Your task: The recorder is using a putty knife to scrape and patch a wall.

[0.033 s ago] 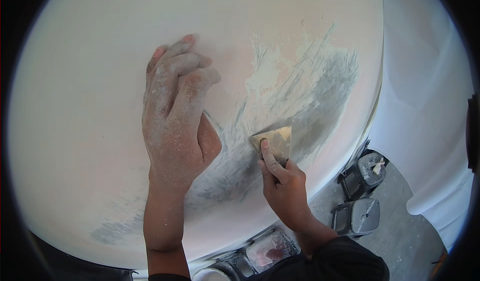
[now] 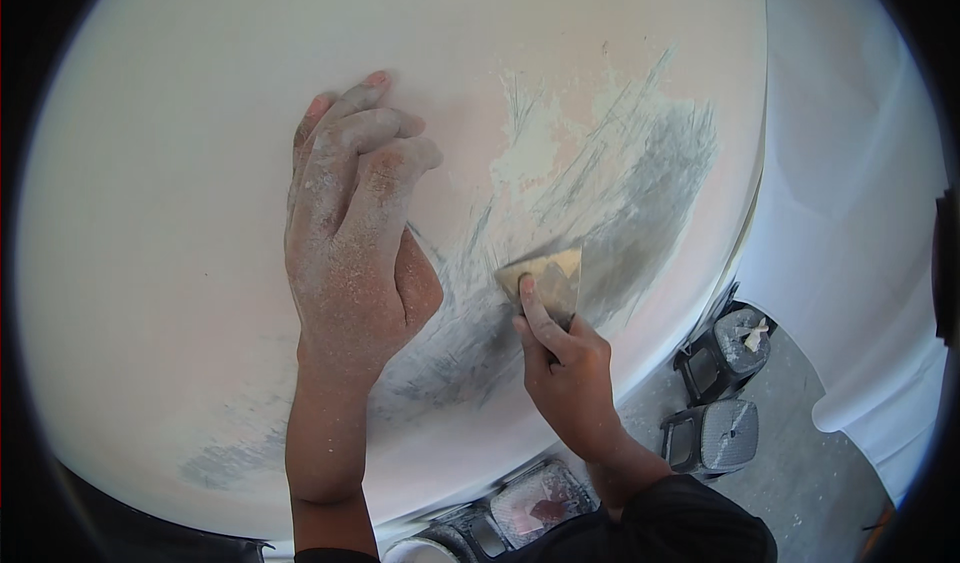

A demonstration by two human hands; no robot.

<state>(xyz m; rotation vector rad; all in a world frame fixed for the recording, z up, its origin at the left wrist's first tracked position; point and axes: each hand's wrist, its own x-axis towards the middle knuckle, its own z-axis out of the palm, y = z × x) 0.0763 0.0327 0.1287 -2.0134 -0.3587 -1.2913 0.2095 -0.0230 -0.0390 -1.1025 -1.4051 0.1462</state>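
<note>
My right hand (image 2: 568, 368) grips a putty knife (image 2: 552, 278), its thumb pressed on the broad, smeared blade. That blade lies against a large curved, pale panel (image 2: 230, 163), on a grey smeared patch (image 2: 650, 203) with scratchy streaks around it. To the left, my dusty left hand (image 2: 350, 228) rests on the panel with its fingers bent and apart. Nothing shows in it, though its palm side is hidden. A short dark line on the panel runs beside its thumb.
Black dusty stools (image 2: 728, 433) stand on the grey floor (image 2: 790, 473) beyond the panel's lower right edge. White sheeting (image 2: 840, 163) hangs along the right. A round white container (image 2: 420, 551) and a stained stool top (image 2: 545, 503) sit at the bottom.
The putty knife and my right hand have shifted very slightly left and up. My left hand stays in place.
</note>
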